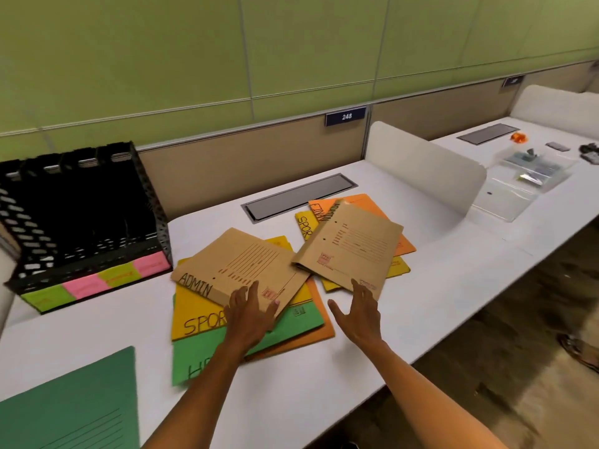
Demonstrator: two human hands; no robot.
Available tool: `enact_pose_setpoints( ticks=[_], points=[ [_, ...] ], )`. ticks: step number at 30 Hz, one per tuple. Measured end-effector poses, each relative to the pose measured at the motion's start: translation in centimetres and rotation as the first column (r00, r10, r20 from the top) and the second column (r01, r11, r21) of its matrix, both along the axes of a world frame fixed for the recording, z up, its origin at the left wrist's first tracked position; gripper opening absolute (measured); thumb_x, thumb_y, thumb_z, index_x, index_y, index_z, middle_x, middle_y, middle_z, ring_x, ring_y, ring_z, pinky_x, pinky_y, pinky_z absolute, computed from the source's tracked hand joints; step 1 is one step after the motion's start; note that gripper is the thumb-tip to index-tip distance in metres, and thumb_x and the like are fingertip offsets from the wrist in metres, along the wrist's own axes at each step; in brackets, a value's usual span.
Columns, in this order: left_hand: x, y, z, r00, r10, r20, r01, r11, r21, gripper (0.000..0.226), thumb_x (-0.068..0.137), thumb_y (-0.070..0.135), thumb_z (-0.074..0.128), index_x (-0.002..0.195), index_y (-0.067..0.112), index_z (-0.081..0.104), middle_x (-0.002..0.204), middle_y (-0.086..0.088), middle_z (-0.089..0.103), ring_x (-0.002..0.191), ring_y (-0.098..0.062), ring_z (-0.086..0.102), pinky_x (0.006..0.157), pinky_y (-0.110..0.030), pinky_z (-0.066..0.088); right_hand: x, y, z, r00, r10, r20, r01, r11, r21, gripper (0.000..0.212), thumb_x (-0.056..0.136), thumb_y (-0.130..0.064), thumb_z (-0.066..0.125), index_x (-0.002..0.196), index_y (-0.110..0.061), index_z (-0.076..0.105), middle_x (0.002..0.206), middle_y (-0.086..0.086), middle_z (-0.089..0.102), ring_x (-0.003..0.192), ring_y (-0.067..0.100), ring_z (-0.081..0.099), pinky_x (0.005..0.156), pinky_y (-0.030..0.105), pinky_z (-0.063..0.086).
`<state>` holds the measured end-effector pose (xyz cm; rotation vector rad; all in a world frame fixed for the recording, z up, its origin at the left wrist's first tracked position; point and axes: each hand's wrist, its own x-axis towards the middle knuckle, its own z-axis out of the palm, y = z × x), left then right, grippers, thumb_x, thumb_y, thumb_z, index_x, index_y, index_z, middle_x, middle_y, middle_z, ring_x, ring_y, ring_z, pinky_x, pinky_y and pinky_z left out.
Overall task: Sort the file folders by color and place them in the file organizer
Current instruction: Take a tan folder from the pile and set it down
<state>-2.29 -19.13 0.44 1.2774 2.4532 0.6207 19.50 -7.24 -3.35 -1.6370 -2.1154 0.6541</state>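
Note:
Two piles of folders lie on the white desk (pixel 324 377). A brown folder marked ADMIN (pixel 240 264) tops the near pile, over a yellow SPOR folder (pixel 194 322), a green folder (pixel 207 361) and an orange one (pixel 321 328). My left hand (pixel 249 315) lies flat on the ADMIN folder's near corner. A second brown folder (pixel 350 247) covers the far pile of orange (pixel 363 202) and yellow (pixel 304 222) folders. My right hand (pixel 359 315) touches its near edge, fingers spread. The black mesh file organizer (pixel 81 218) stands at the left with coloured labels along its front.
A dark green folder (pixel 74 413) lies at the near left corner. A cable hatch (pixel 298 196) is set into the desk behind the piles. A white divider (pixel 424 166) separates the neighbouring desk, which carries clear plastic trays (pixel 531 173) and small items. The desk edge runs along the right.

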Motion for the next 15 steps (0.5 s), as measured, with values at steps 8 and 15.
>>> enact_pose_setpoints(
  ticks=[8, 15],
  points=[
    [3.2, 12.0, -0.4, 0.996, -0.016, 0.092, 0.014, 1.000, 0.014, 0.072, 0.092, 0.061, 0.044, 0.149, 0.021, 0.025, 0.153, -0.009, 0.028, 0.143, -0.030, 0.018, 0.114, -0.055, 0.019, 3.9, 11.3, -1.6, 0.998, -0.061, -0.029, 0.058, 0.994, -0.097, 0.083, 0.083, -0.062, 0.057, 0.147, -0.023, 0.020, 0.150, 0.010, 0.030, 0.133, 0.033, 0.036, 0.103, 0.049, 0.042],
    [5.0, 19.6, -1.3, 0.993, -0.018, 0.115, 0.027, 0.996, -0.080, 0.071, 0.090, 0.067, 0.038, 0.146, 0.023, 0.028, 0.147, -0.010, 0.035, 0.139, -0.032, 0.024, 0.111, -0.057, 0.024, 5.6, 18.2, -2.4, 0.994, -0.077, -0.078, 0.066, 0.989, -0.134, 0.083, 0.082, -0.063, 0.057, 0.147, -0.024, 0.021, 0.150, 0.007, 0.032, 0.135, 0.030, 0.035, 0.101, 0.052, 0.043]
  ],
)
